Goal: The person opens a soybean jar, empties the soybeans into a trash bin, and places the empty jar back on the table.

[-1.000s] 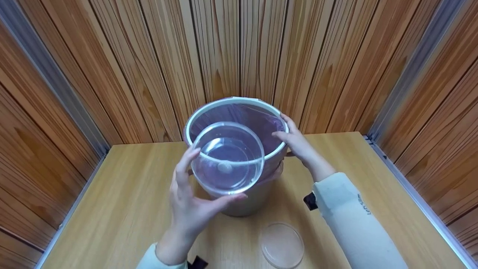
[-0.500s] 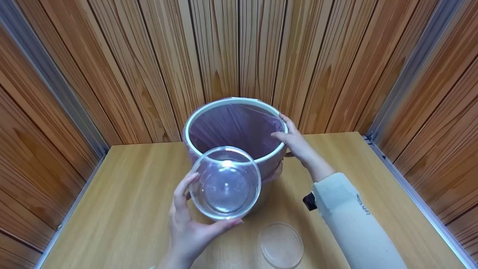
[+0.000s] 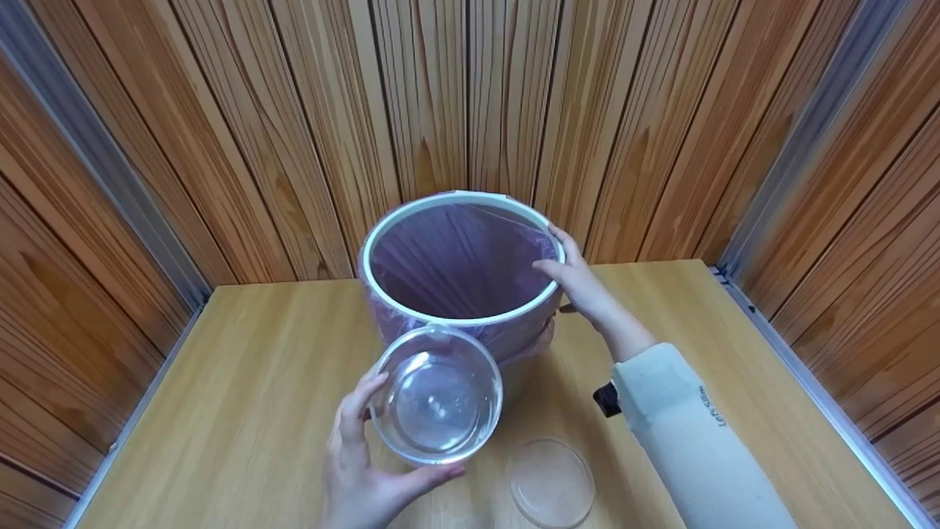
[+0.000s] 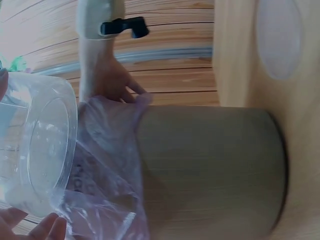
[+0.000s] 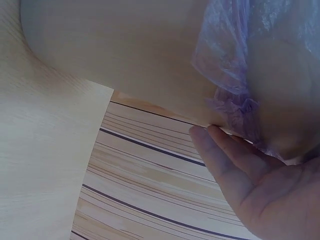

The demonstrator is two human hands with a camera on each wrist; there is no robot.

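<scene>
My left hand (image 3: 363,459) grips a clear round plastic container (image 3: 438,400) by its side, thumb along the near edge and fingers around the left. The container is tilted with its open mouth toward the head camera, and no contents show in it. Behind it stands a trash can (image 4: 210,170) lined with a thin purple plastic bag (image 3: 470,257), folded over under a white rim ring (image 3: 459,320). My right hand (image 3: 580,283) holds the can's right rim, thumb inside over the bag and fingers outside. In the right wrist view, those fingers (image 5: 232,165) lie along the can's wall.
A clear round lid (image 3: 552,483) lies flat on the wooden table (image 3: 272,404), in front of the can and right of the container. Wood-plank walls (image 3: 433,95) rise close behind the can and at both sides, with metal strips along the corners.
My left hand has drawn the container toward me and down, from overlapping the can's mouth to in front of the can. My right hand stays on the rim; the lid has not moved.
</scene>
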